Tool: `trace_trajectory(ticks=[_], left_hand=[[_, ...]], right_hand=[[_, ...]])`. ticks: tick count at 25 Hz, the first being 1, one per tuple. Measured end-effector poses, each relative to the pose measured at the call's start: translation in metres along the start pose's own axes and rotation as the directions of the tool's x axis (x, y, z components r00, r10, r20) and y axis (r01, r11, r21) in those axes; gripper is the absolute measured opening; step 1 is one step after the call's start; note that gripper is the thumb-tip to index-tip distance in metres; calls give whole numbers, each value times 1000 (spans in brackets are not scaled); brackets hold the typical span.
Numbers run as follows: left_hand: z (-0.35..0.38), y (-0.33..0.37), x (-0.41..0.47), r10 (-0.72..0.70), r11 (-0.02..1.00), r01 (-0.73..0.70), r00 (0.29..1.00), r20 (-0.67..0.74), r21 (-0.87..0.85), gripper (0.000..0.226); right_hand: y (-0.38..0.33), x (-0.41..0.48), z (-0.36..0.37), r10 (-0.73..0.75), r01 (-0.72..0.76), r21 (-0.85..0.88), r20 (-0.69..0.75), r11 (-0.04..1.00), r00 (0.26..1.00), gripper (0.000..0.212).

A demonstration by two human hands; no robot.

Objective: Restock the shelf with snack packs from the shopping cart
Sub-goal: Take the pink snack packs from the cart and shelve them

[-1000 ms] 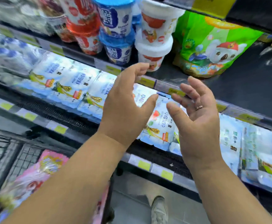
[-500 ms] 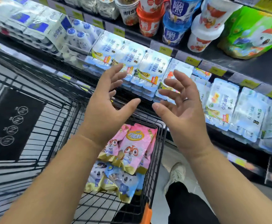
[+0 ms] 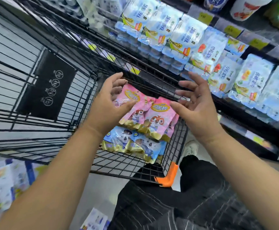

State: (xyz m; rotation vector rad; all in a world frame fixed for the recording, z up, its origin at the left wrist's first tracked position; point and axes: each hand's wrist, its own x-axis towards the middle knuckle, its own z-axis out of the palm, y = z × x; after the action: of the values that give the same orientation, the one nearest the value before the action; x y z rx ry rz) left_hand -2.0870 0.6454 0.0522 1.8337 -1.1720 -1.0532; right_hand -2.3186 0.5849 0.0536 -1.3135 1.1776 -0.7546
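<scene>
Movement downward is showing since a second ago: the left hand (image 3: 108,105) and right hand (image 3: 197,107), then up by the shelf (image 3: 258,25), are now hovering over the black wire shopping cart (image 3: 175,141). Both are released, fingers spread, palms facing, gripping nothing, flanking the pink foil snack packs (image 3: 157,113) lying on blue foil packs (image 3: 135,143) in the cart

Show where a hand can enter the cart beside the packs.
Free: bare mesh of the black wire cart left of the pink foil snack packs and blue foil snack packs. Crowded: right wall, packs against wire.
</scene>
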Motion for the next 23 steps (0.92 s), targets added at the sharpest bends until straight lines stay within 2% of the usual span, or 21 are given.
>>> trace_trajectory(ticks=[7, 11, 16, 23], left_hand=[[-6, -60, 18, -184, 982, 179, 978, 98, 59, 68], [1, -95, 40, -258, 963, 246, 959, 118, 107, 63], [11, -135, 65, -318, 939, 290, 936, 150, 183, 61], [27, -194, 108, -388, 851, 285, 907, 163, 442, 59]], right_hand=[[47, -7, 33, 193, -185, -138, 50, 973, 980, 69], [81, 4, 53, 302, -305, -182, -43, 935, 952, 70], [127, 18, 65, 366, -385, -269, -117, 883, 923, 64], [191, 33, 68, 497, -575, -338, -293, 746, 817, 63]])
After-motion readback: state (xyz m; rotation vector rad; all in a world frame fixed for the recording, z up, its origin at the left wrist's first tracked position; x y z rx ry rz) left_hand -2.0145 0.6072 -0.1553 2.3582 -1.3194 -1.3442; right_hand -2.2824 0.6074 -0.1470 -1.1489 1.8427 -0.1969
